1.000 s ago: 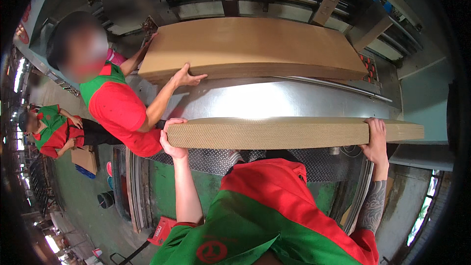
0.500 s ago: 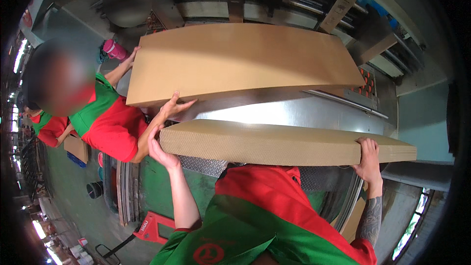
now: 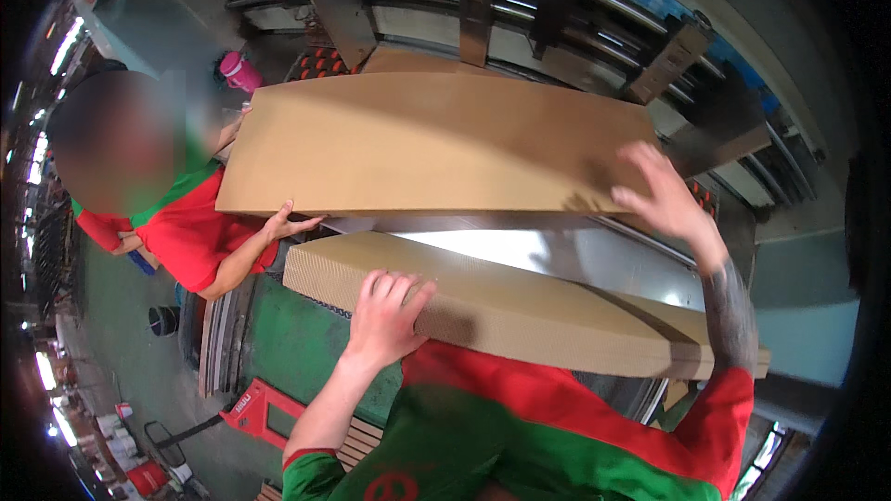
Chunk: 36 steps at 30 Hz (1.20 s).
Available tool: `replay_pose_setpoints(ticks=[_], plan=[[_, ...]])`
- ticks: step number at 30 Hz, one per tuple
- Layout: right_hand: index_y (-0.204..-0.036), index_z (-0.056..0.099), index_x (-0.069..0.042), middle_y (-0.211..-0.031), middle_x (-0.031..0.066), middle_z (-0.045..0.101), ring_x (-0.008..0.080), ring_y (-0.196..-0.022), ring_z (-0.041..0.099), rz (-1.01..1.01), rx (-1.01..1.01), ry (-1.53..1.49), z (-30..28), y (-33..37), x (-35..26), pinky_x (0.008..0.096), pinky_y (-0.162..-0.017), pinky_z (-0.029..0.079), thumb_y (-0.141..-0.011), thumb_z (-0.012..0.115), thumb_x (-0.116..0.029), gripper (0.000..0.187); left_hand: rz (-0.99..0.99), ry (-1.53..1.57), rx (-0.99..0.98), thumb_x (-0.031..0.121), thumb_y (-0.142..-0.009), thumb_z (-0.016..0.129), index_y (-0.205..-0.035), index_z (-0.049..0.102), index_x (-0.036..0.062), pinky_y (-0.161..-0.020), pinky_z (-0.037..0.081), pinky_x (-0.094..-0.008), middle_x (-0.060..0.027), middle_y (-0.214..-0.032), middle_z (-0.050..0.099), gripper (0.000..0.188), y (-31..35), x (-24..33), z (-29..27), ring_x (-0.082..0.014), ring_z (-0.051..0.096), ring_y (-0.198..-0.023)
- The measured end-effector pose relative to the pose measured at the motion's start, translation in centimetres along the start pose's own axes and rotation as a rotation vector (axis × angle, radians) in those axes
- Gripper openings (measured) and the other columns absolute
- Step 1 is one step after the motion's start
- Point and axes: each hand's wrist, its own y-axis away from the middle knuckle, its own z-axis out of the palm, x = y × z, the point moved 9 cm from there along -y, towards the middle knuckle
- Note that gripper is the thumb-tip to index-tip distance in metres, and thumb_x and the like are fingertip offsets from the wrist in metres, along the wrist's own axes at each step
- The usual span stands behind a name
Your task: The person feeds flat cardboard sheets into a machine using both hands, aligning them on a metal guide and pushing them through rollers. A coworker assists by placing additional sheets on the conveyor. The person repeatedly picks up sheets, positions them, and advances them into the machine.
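Observation:
A thick stack of corrugated cardboard sheets [image 3: 520, 311] lies at an angle in front of my body, its fluted edges facing me. My left hand [image 3: 388, 317] curls its fingers over this stack's near side, left of the middle. Beyond it a second, wider cardboard stack [image 3: 436, 144] shows its flat brown top. My right hand [image 3: 666, 199] is raised with fingers spread over that stack's right end, casting a shadow; whether it touches is unclear. A co-worker's hand [image 3: 286, 221] supports the far stack's front edge, and the other is at its left end.
A shiny metal table [image 3: 492, 246] shows between the stacks. Behind stand machine rails and upright bars [image 3: 476, 0]. At left are the co-worker [image 3: 200, 232] and a pink bottle [image 3: 239, 71]. A red pallet-jack part [image 3: 260, 411] is on the green floor [image 3: 278, 334].
My right hand has left the near stack and reached over the far one. My left hand has shifted from the near stack's left end along its side. The near stack's right end sits lower.

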Motion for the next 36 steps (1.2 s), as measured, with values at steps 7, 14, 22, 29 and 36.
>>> replay_pose_setpoints(ticks=[7, 14, 22, 29, 36], plan=[[-0.164, 0.053, -0.005, -0.176, 0.0202, 0.041, 0.0381, -0.165, 0.035, 0.083, -0.089, 0.227, 5.9, -31.0, 8.7, 0.0533, -0.135, 0.028, -0.095, 0.063, -0.083, 0.105, -0.082, 0.015, 0.053, 0.015, -0.057, 0.087, -0.124, 0.078, 0.0194, -0.115, 0.048, -0.0523, -0.0022, -0.124, 0.069, 0.068, -0.2, -0.3, -0.1, -0.0271, 0.065, -0.124], [-0.169, 0.051, -0.009, -0.182, 0.0165, 0.035, 0.0354, -0.17, 0.029, 0.334, -0.511, -0.191, 12.8, -42.9, 11.4, 0.0488, -0.136, 0.028, -0.086, 0.064, -0.095, 0.12, -0.13, -0.025, -0.045, 0.019, -0.059, 0.085, -0.125, 0.078, 0.0251, -0.118, 0.048, -0.0522, 0.0004, -0.133, 0.072, 0.066, 1.0, -1.0, 0.7, -0.0241, 0.065, -0.131], [-0.176, 0.038, -0.014, -0.182, 0.0133, 0.037, 0.0273, -0.166, 0.037, 0.095, -0.502, -0.527, 9.6, -37.9, 8.9, 0.0445, -0.136, 0.029, -0.096, 0.076, -0.065, 0.102, -0.132, 0.037, -0.05, 0.024, -0.055, 0.084, -0.126, 0.08, 0.026, -0.121, 0.046, -0.0528, -0.0006, -0.135, 0.071, 0.071, 0.8, -1.6, -0.2, -0.0244, 0.064, -0.134], [-0.18, 0.009, -0.008, -0.174, 0.0322, 0.035, 0.0475, -0.163, 0.035, -0.232, -0.321, 0.079, 0.3, -13.4, -3.1, 0.0531, -0.136, 0.031, -0.064, 0.103, -0.053, 0.156, -0.091, 0.117, 0.034, 0.015, -0.065, 0.085, -0.129, 0.076, 0.0182, -0.123, 0.044, -0.0529, -0.0046, -0.128, 0.067, 0.064, -0.3, -1.3, -0.6, -0.0273, 0.063, -0.129], [-0.176, 0.019, 0.002, -0.167, 0.0287, 0.041, 0.0464, -0.155, 0.043, -0.2, -0.294, 0.092, 5.4, 1.9, -7.9, 0.0629, -0.128, 0.034, -0.071, 0.095, -0.058, 0.143, -0.046, 0.077, 0.09, 0.022, -0.056, 0.093, -0.135, 0.072, 0.0196, -0.122, 0.045, -0.0539, -0.0034, -0.128, 0.069, 0.082, -1.9, -0.8, -1.2, -0.0302, 0.064, -0.128]])
